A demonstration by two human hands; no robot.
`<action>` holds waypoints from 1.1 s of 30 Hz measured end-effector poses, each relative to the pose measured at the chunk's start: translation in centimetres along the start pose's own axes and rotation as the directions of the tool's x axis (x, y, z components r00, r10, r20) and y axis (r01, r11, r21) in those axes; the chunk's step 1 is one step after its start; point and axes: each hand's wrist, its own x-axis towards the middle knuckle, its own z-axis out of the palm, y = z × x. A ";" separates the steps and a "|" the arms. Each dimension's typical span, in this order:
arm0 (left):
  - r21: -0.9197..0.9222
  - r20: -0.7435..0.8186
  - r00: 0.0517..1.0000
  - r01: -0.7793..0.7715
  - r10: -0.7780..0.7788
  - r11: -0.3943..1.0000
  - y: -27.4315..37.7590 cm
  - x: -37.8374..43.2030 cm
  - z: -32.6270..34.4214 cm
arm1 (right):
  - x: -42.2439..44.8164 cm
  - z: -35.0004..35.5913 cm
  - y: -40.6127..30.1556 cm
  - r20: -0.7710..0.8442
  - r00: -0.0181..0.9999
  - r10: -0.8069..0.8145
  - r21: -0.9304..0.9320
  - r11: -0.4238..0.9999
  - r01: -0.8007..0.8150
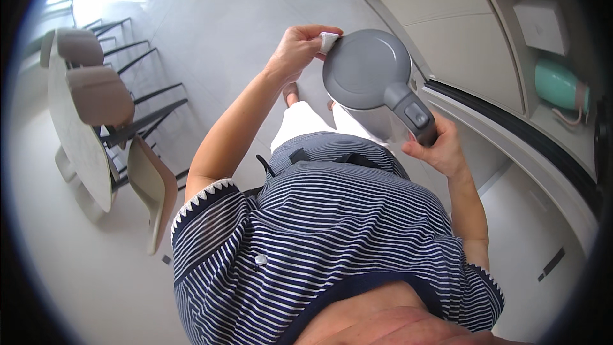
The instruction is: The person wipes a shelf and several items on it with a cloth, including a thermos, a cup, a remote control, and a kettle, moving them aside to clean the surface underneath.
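A grey-lidded electric kettle (364,69) hangs in front of my body, its handle pointing down to the right. My right hand (443,148) is wrapped around the end of that handle. Part of the kettle's shiny lower body shows beneath the lid rim. At the kettle's far left edge, my left hand (299,48) pinches a small folded white cloth or tissue (328,42). The white piece is right against the rim; whether it presses on it I cannot tell.
Chairs (98,93) with dark legs surround a pale table (72,120) on the left. Along the right runs a light cabinet (455,33) with a dark edge strip. A niche there holds a white box (541,26) and a turquoise jug (555,84).
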 end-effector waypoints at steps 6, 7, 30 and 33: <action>-0.055 -0.064 0.998 0.006 -0.009 0.998 -5.2 -1.7 -3.5 | 2.0 2.2 2.5 0.297 0.940 0.170 0.171 0.959 -0.227; -0.059 -0.078 0.997 0.015 -0.019 0.998 -5.5 -2.4 -4.5 | 2.5 3.2 2.8 0.319 0.927 0.196 0.144 0.957 -0.252; -0.268 -0.311 0.933 -0.267 0.179 0.926 -5.5 -8.7 -10.6 | 7.1 2.1 2.3 0.522 0.844 0.123 0.149 0.961 -0.233; -0.249 -0.309 0.920 -0.323 0.241 0.913 -5.0 -9.3 -10.7 | 7.6 1.8 1.2 0.526 0.838 0.144 0.105 0.967 -0.232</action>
